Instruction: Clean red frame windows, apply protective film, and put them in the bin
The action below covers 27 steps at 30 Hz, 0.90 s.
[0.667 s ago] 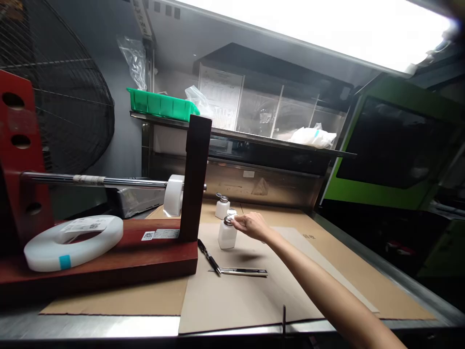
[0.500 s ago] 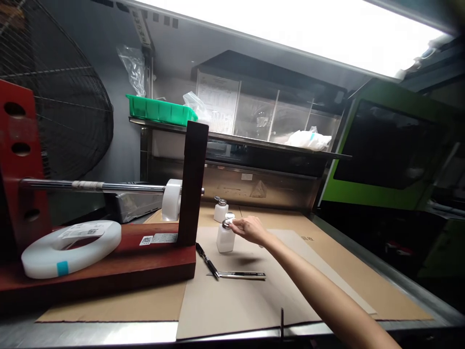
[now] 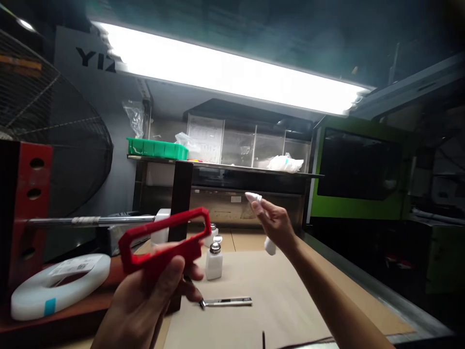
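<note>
My left hand [image 3: 145,300] is raised in front of me, fingers wrapped round a flat red plastic frame [image 3: 165,240] with a long open slot. My right hand [image 3: 274,223] is lifted above the bench, its fingers pinched on a small white pad or cloth [image 3: 253,197], and a white finger cot [image 3: 270,246] shows below the palm. Under both hands a white dispenser bottle [image 3: 214,259] with a metal top stands on the cardboard sheet [image 3: 290,300]. A second bottle [image 3: 213,231] stands behind it.
A black pen [image 3: 196,293] and a metal utility knife [image 3: 228,301] lie on the cardboard. A red wooden stand [image 3: 25,203] with a steel rod [image 3: 90,220] holds a white tape roll [image 3: 58,286] at left. A green tray [image 3: 156,149] sits on the rear shelf; a green machine [image 3: 359,169] stands right.
My right hand has left the dispenser bottle's top and risen with the white pad. My left hand has come into view holding the red frame. The camera has tilted upward.
</note>
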Each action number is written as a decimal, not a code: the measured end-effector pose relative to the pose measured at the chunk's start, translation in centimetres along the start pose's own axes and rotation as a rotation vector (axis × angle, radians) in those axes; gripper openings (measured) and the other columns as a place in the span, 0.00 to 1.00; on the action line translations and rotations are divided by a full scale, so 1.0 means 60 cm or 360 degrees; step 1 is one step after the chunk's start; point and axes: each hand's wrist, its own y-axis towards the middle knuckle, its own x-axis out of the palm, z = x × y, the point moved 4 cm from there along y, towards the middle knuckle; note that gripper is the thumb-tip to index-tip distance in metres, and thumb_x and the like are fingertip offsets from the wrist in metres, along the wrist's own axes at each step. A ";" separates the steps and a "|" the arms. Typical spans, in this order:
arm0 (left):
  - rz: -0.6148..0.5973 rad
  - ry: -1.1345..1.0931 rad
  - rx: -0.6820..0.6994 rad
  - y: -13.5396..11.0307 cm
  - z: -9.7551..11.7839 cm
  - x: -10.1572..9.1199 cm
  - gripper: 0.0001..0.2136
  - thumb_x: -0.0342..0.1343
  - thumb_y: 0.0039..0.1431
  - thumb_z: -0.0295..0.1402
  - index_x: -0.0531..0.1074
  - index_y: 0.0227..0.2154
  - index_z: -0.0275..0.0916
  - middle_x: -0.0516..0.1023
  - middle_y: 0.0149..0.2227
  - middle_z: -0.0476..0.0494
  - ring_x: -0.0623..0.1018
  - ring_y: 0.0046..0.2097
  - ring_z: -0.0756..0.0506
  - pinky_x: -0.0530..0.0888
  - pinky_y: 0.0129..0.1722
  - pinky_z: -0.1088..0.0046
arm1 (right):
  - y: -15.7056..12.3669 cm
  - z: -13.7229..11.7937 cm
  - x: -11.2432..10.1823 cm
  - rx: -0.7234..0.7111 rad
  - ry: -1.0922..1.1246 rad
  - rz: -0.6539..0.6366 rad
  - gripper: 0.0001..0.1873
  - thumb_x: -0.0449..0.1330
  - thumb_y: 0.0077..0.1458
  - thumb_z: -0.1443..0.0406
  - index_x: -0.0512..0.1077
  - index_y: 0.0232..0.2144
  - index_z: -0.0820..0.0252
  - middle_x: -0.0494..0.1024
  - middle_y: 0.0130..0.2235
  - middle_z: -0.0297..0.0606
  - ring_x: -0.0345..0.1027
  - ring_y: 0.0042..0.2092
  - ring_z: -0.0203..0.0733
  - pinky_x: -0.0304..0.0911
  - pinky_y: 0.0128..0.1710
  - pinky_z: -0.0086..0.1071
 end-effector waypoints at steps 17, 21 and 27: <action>-0.0554 -0.0268 0.0725 0.015 0.242 0.202 0.11 0.61 0.51 0.38 0.77 0.32 0.34 0.81 0.25 0.46 0.78 0.27 0.50 0.76 0.28 0.79 | 0.002 -0.231 -0.240 -0.1142 -0.0859 0.0786 0.16 0.52 0.62 0.62 0.72 0.50 0.53 0.58 0.18 0.28 0.51 0.20 0.30 0.52 0.21 0.27; -0.0548 -0.0268 0.0727 0.006 0.248 0.206 0.12 0.60 0.52 0.38 0.76 0.31 0.33 0.80 0.23 0.47 0.78 0.26 0.51 0.76 0.27 0.80 | 0.004 -0.250 -0.242 -0.1182 -0.0997 0.0835 0.15 0.50 0.63 0.62 0.75 0.44 0.54 0.59 0.17 0.28 0.51 0.20 0.30 0.50 0.21 0.28; -0.0581 -0.0245 0.0738 -0.006 0.252 0.200 0.10 0.60 0.53 0.37 0.76 0.31 0.33 0.80 0.23 0.48 0.78 0.26 0.51 0.76 0.28 0.81 | 0.007 -0.264 -0.238 -0.1242 -0.1150 0.0942 0.14 0.52 0.62 0.61 0.75 0.45 0.53 0.60 0.17 0.26 0.50 0.20 0.28 0.49 0.21 0.27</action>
